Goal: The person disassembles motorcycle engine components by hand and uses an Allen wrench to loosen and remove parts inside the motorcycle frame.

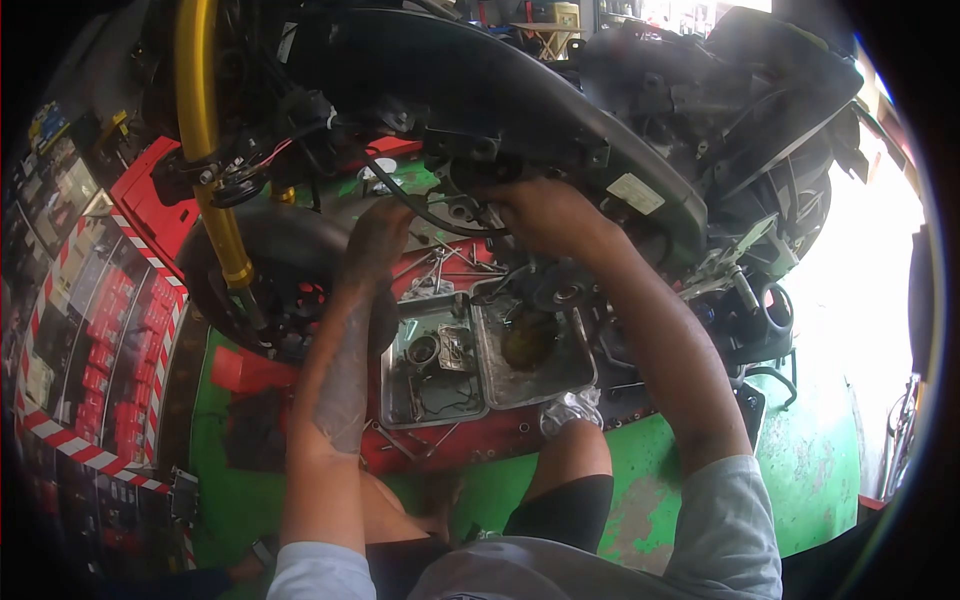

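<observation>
Both hands are raised to the underside of a motorcycle with a dark body panel (480,75). My left hand (382,228) is beside a black hose (425,212), its fingers bent and partly hidden, so what it holds is unclear. On the other side of the hose's lower end, my right hand (535,212) reaches up to metal engine parts (462,208), fingers curled and their tips hidden. Below the hands lie two metal trays: the left tray (400,395) has a round part and small pieces in it, the right tray (550,385) dark liquid.
Tools (445,262) lie on a red mat (480,445) behind and before the trays. A gold fork tube (197,90) and front wheel (235,255) stand at left. Crumpled foil-like material (570,408) is near my knee. A red cabinet (155,205) stands farther left.
</observation>
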The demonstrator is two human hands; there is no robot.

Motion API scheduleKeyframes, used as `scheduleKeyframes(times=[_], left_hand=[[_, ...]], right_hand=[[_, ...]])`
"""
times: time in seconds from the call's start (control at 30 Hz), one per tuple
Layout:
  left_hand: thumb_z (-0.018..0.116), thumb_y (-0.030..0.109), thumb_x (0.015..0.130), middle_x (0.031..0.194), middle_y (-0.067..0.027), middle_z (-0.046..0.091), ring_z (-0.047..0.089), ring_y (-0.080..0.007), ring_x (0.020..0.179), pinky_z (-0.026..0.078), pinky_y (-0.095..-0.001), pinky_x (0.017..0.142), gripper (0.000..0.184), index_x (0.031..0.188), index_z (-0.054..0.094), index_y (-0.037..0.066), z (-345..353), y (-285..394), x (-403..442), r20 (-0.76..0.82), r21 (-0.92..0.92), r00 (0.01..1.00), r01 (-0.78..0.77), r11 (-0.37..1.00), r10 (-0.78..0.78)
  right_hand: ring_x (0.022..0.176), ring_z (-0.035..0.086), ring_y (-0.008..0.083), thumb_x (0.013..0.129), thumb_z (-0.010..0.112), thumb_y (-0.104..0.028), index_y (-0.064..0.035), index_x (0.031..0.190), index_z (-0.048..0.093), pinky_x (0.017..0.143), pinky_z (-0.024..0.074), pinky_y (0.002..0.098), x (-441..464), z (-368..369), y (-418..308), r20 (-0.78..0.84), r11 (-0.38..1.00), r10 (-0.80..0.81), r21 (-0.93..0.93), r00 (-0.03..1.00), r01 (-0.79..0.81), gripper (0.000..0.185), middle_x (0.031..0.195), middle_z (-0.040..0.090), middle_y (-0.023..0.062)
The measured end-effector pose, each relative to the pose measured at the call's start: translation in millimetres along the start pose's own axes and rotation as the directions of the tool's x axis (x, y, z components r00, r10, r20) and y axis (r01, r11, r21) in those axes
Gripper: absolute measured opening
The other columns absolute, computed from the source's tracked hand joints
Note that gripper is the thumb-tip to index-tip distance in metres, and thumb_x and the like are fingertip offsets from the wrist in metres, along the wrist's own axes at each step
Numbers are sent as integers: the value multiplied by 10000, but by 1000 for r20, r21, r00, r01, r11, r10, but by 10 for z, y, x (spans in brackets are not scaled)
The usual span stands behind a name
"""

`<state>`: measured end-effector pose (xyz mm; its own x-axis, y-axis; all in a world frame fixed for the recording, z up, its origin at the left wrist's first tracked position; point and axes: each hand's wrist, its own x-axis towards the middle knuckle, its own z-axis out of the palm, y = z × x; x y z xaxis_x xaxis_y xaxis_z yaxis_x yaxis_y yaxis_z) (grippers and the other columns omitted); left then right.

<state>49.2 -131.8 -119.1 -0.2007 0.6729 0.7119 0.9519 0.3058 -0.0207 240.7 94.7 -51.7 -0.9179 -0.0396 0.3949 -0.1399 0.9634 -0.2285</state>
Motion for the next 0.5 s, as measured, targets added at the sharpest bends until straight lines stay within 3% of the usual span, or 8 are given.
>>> scheduleKeyframes(times=[0.1,0.2,0.3,0.4,0.5], left_hand=[[558,19,953,1069,-175,696,671,-377,1016,541,-466,879,230,1134,692,65,-38,81,-68,44,-16,996,83,996,-82],[560,-2,940,1066,-172,693,675,-371,1001,552,-462,858,246,1133,693,74,66,175,-160,1,-204,982,184,962,-188],[562,-12,938,1102,-178,699,679,-367,1009,554,-467,850,260,1151,686,72,46,180,-156,71,-187,970,242,952,-233],[573,1,943,1106,-178,701,681,-365,1003,554,-460,838,270,1185,672,69,-4,125,-106,74,24,997,-10,1000,9],[576,-12,924,1083,-161,702,684,-354,994,561,-452,834,302,1201,664,68,-30,144,-115,155,39,984,87,995,-92]], right_hand=[[1054,696,393,956,564,-232,-262,1318,700,965,548,504,24,42,34,7,1000,-20,-21,1000,20,388,1112,738,199],[1047,701,387,957,563,-237,-244,1293,715,960,554,501,10,30,11,21,1000,-13,-17,1000,13,369,1093,744,195],[1027,708,382,961,558,-251,-216,1253,734,952,559,501,6,5,27,42,1000,-15,-26,999,16,343,1076,748,193],[1005,713,382,964,549,-261,-194,1220,746,949,560,502,4,13,62,67,999,-15,-51,998,19,330,1067,747,197],[999,713,383,964,541,-261,-183,1211,748,949,560,502,0,12,23,44,998,-14,-68,999,17,332,1071,745,200]])
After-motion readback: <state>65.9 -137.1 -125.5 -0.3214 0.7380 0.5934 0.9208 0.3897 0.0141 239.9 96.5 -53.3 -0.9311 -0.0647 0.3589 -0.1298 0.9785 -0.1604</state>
